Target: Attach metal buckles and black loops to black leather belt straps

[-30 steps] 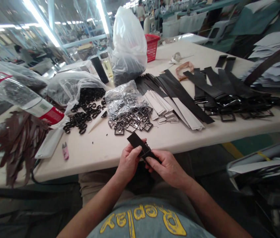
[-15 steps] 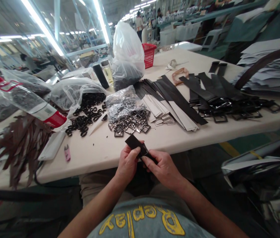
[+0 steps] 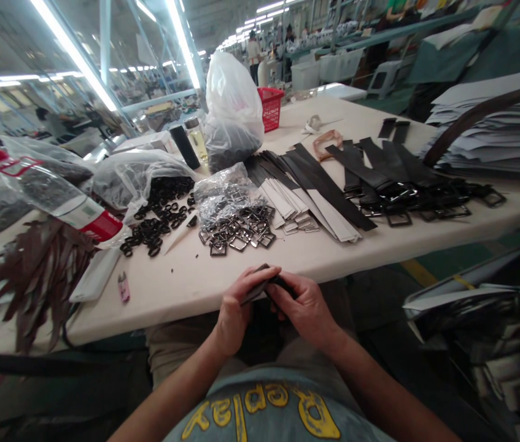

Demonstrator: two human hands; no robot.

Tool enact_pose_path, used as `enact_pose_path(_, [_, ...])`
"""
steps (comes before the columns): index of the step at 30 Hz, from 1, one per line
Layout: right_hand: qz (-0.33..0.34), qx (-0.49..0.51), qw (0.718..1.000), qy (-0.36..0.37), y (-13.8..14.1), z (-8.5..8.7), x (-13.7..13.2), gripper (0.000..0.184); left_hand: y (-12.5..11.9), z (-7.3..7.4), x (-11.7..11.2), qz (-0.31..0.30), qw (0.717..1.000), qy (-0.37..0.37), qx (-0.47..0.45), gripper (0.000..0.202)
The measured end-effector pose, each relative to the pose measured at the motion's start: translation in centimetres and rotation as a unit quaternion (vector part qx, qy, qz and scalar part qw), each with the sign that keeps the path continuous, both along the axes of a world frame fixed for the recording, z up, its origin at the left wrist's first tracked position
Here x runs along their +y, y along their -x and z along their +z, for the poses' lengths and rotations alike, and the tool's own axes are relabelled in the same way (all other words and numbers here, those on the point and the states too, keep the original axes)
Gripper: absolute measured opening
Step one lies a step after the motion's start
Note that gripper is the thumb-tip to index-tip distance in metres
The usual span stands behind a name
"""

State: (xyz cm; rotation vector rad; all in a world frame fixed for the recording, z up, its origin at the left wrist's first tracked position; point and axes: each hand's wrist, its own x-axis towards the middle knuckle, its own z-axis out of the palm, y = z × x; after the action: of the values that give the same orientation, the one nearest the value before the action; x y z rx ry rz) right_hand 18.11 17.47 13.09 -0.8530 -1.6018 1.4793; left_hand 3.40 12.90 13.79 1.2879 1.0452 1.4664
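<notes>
Close to the table's front edge, my left hand (image 3: 240,302) and my right hand (image 3: 304,308) meet around a short black strap (image 3: 255,293). The left fingers lie across the strap's upper part, with the thumb beneath. My right hand is closed on its other end. Most of the strap is covered by fingers, and the buckle on it is hidden now. Just beyond the hands lies a pile of dark metal buckles (image 3: 239,236), partly under a clear plastic bag (image 3: 225,196). Black strips with pale ends (image 3: 319,205) lie right of the buckles.
Small black loops (image 3: 156,227) are heaped at left, near a large plastic bottle (image 3: 80,212), pink thread snips (image 3: 123,287) and brown strips (image 3: 29,276). Buckled black straps (image 3: 393,178) and a stack of white sheets (image 3: 490,126) lie at right. A red basket (image 3: 271,109) stands farther back.
The strap's free end, pointing up and away before, is now folded down under my left fingers. My left hand has turned over it; the right hand keeps its grip.
</notes>
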Motion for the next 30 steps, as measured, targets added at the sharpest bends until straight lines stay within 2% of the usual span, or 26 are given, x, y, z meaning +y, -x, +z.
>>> enact_pose_path(2, [-0.003, -0.008, 1.0, -0.009, 0.0, 0.1, 0.0, 0.029, 0.0, 0.4, -0.1, -0.033, 0.995, 0.06, -0.075, 0.071])
enact_pose_path(5, [-0.006, -0.024, 0.999, -0.036, 0.0, 0.3, 0.1, 0.027, -0.2, 0.5, -0.3, -0.05, 0.987, 0.108, -0.107, 0.039])
enact_pose_path(6, [-0.01, -0.031, 0.998, -0.05, 0.0, 0.3, 0.1, 0.025, -0.2, 0.5, -0.4, -0.045, 0.986, 0.113, -0.113, 0.04])
enact_pose_path(10, [-0.025, -0.078, 0.991, -0.102, 0.0, 0.5, 0.1, 0.019, -0.7, 0.4, -0.3, -0.012, 0.978, 0.135, -0.157, 0.073])
enact_pose_path(16, [0.019, -0.136, 0.985, -0.109, -0.1, 0.9, 0.0, 0.028, 0.0, 0.0, 0.6, 0.064, 0.972, 0.136, -0.183, 0.052])
enact_pose_path(20, [0.065, -0.196, 0.97, -0.127, -0.6, 1.6, 0.7, 0.031, 1.6, 0.1, 0.9, 0.051, 0.984, 0.124, -0.117, 0.044])
enact_pose_path(23, [0.082, -0.289, 0.937, -0.177, -1.2, 2.7, 1.4, 0.027, 2.7, 0.4, 0.9, 0.038, 0.99, 0.132, -0.037, 0.033])
enact_pose_path(27, [0.055, -0.433, 0.851, -0.293, -2.0, 4.4, 1.6, 0.022, 3.9, 0.4, 0.8, 0.046, 0.988, 0.09, 0.12, 0.015])
enact_pose_path(30, [0.079, -0.476, 0.798, -0.361, -1.9, 5.5, 1.5, 0.019, 4.5, -0.2, 0.4, -0.008, 0.975, 0.063, 0.211, 0.015])
